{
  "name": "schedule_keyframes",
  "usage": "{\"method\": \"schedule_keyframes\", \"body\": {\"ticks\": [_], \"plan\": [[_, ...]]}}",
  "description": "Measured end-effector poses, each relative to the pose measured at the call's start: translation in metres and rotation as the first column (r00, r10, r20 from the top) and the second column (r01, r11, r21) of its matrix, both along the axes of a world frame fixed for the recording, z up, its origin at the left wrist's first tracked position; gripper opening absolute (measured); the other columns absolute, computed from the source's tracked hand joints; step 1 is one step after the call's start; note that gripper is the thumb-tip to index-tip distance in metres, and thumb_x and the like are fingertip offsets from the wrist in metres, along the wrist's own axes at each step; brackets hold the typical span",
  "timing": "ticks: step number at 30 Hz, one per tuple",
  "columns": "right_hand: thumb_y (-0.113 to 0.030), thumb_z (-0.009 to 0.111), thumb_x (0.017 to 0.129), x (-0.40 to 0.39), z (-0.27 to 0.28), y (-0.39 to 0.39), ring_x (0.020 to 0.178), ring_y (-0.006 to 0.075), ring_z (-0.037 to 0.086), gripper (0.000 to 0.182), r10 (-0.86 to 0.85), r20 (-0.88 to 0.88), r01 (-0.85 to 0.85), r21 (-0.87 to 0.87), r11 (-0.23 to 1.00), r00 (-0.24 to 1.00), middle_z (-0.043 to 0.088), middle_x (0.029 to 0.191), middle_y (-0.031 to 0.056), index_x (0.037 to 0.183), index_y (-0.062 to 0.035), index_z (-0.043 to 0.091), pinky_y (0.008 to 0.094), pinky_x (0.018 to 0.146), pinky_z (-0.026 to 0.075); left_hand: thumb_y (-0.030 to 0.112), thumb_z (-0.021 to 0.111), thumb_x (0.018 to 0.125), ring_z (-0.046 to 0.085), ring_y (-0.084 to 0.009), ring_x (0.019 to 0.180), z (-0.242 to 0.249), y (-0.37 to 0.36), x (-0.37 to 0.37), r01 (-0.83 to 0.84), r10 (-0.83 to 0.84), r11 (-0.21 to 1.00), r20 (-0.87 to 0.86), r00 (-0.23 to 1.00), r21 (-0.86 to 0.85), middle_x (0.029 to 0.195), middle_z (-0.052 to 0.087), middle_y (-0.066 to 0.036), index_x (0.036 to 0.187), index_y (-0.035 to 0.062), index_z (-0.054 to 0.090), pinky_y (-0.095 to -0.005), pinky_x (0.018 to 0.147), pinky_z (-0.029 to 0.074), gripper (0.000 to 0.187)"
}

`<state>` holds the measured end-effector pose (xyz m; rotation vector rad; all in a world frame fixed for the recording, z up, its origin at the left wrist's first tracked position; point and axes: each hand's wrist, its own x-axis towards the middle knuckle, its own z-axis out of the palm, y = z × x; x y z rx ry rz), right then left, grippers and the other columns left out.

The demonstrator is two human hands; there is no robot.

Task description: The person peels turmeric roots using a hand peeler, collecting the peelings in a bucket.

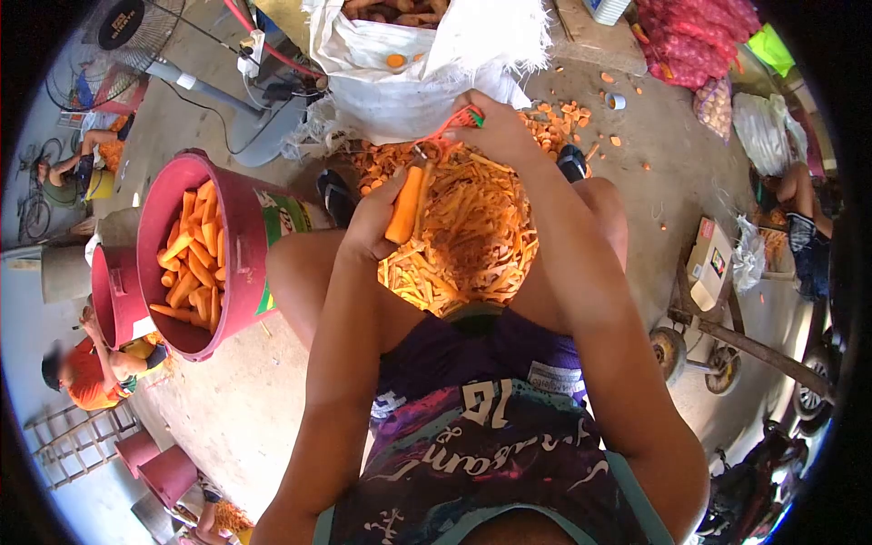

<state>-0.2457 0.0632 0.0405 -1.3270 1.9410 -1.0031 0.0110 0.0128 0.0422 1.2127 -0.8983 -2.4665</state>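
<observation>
My left hand [371, 216] is closed around a peeled orange carrot [409, 205], which it holds tilted over the pile. In my right hand [495, 127] is a red and green peeler [457, 123], its head at the carrot's upper end. Between my knees, under both hands, lies a heap of carrot peels [472, 218]. A pink tub [150, 263] on the left holds many peeled carrots [193, 259]. Right in front of my hands stands a white sack [381, 104] with unpeeled carrots [400, 11] inside its mouth.
A fan [123, 41] stands at the upper left. Carrot scraps [556, 127] litter the floor by the sack. Red net bags [695, 36] are at the upper right, a wheeled cart [704, 341] at the right. Other people sit at both sides, one in an orange shirt [86, 372].
</observation>
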Motion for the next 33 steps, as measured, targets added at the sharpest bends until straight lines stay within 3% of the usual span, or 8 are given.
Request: {"method": "schedule_keyframes", "body": {"ticks": [10,13,15,17,21,26,30,33], "plan": [[-0.031,0.092,0.078,0.050,0.012,0.020,0.108,0.0266,0.070,0.057,0.378,0.099,-0.378,-0.019,0.925,0.920,0.074,0.117,0.0085,0.123,-0.0079,0.065,0.0384,0.098,0.053,0.045,0.048,0.113,0.066,-0.0155,0.073,-0.026,-0.005,-0.002,-0.106,0.116,0.990,-0.111,0.987,0.097,0.097,0.068,-0.003,0.127,0.0113,0.060,-0.0305,0.060,0.057,0.039],[-0.032,0.092,0.078,0.038,-0.001,0.016,0.108,0.0261,0.071,0.060,0.343,0.030,-0.341,-0.059,0.938,0.939,0.075,0.116,0.0082,0.126,-0.0074,0.065,0.0381,0.098,0.053,0.045,0.047,0.113,0.066,-0.0156,0.072,-0.018,0.003,-0.008,-0.198,0.207,0.972,-0.062,0.976,0.128,0.096,0.067,-0.003,0.125,0.0111,0.061,-0.0305,0.061,0.057,0.039],[-0.033,0.092,0.079,0.024,0.000,0.014,0.108,0.0261,0.071,0.061,0.317,-0.007,-0.316,-0.073,0.946,0.949,0.075,0.116,0.0081,0.126,-0.0068,0.065,0.0378,0.098,0.053,0.048,0.044,0.114,0.065,-0.0152,0.077,-0.019,0.000,-0.001,0.015,-0.011,0.998,-0.074,0.997,0.057,0.097,0.067,-0.003,0.123,0.0115,0.062,-0.0300,0.064,0.055,0.041],[-0.035,0.089,0.081,0.004,0.002,0.011,0.112,0.0330,0.070,0.053,-0.036,-0.060,0.036,0.002,0.999,0.998,0.074,0.120,0.0141,0.121,-0.0089,0.066,0.0444,0.097,0.054,0.048,0.045,0.113,0.066,-0.0155,0.079,-0.014,0.004,0.003,0.033,-0.031,0.999,-0.070,0.997,0.018,0.096,0.067,-0.003,0.121,0.0116,0.062,-0.0308,0.065,0.055,0.041],[-0.038,0.089,0.082,0.011,0.007,0.013,0.111,0.0285,0.071,0.057,0.042,-0.023,-0.039,0.125,0.991,0.999,0.074,0.117,0.0105,0.125,-0.0087,0.065,0.0404,0.100,0.053,0.048,0.046,0.113,0.067,-0.0152,0.080,-0.024,0.001,0.000,-0.187,0.188,0.982,-0.023,0.982,0.042,0.095,0.066,-0.003,0.119,0.0116,0.062,-0.0312,0.066,0.056,0.040],[-0.034,0.089,0.081,0.054,0.015,0.026,0.109,0.0305,0.070,0.054,0.381,-0.016,-0.381,0.039,0.924,0.924,0.074,0.115,0.0122,0.123,-0.0089,0.066,0.0412,0.097,0.053,0.046,0.045,0.113,0.064,-0.0160,0.075,-0.017,0.002,-0.010,-0.189,0.194,0.976,-0.038,0.980,0.108,0.094,0.066,-0.003,0.119,0.0110,0.061,-0.0313,0.065,0.055,0.039],[-0.040,0.088,0.078,0.028,-0.004,0.020,0.109,0.0398,0.070,0.062,0.313,-0.018,-0.314,-0.100,0.944,0.949,0.074,0.118,0.0161,0.127,-0.0096,0.066,0.0467,0.097,0.054,0.046,0.045,0.114,0.063,-0.0168,0.073,-0.025,0.003,-0.004,-0.023,0.027,0.998,-0.065,0.998,0.053,0.092,0.065,-0.004,0.121,0.0105,0.062,-0.0329,0.063,0.055,0.040],[-0.033,0.086,0.084,0.000,0.010,0.017,0.107,0.0308,0.072,0.050,0.043,-0.137,-0.034,0.070,0.997,0.990,0.075,0.114,0.0130,0.125,-0.0119,0.067,0.0420,0.094,0.055,0.048,0.045,0.113,0.062,-0.0173,0.071,-0.029,0.004,-0.004,-0.028,0.028,0.999,0.019,0.999,0.016,0.090,0.064,-0.003,0.123,0.0101,0.062,-0.0320,0.063,0.054,0.042]]}}
